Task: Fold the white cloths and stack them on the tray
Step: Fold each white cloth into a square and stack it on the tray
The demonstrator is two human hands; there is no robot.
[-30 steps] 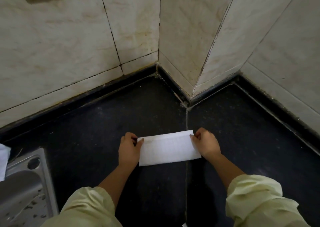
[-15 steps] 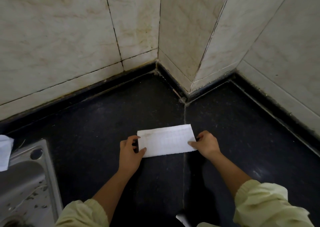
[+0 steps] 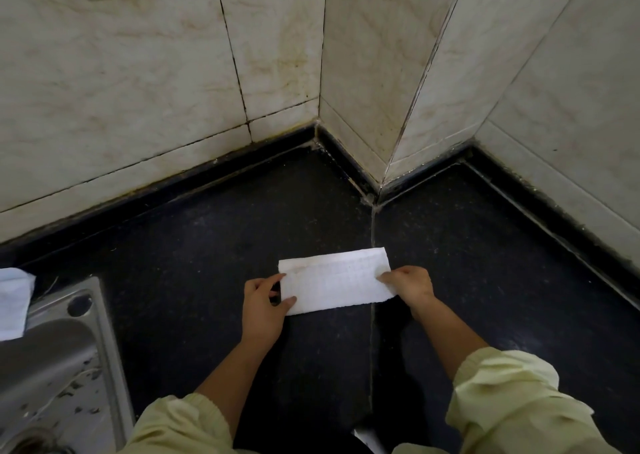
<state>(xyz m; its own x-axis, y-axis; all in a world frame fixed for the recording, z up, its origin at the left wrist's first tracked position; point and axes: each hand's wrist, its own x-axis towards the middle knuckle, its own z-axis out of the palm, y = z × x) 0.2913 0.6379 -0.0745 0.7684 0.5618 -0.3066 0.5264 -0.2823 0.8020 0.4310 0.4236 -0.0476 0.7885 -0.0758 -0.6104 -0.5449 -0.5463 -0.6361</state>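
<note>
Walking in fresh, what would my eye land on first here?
The bright folded white cloth stands out, lying on the dark counter in the middle, with the left hand pinching its left end and the right hand pinching its right end. At the left edge sits a steel sink, with another white cloth by its far corner.
</note>
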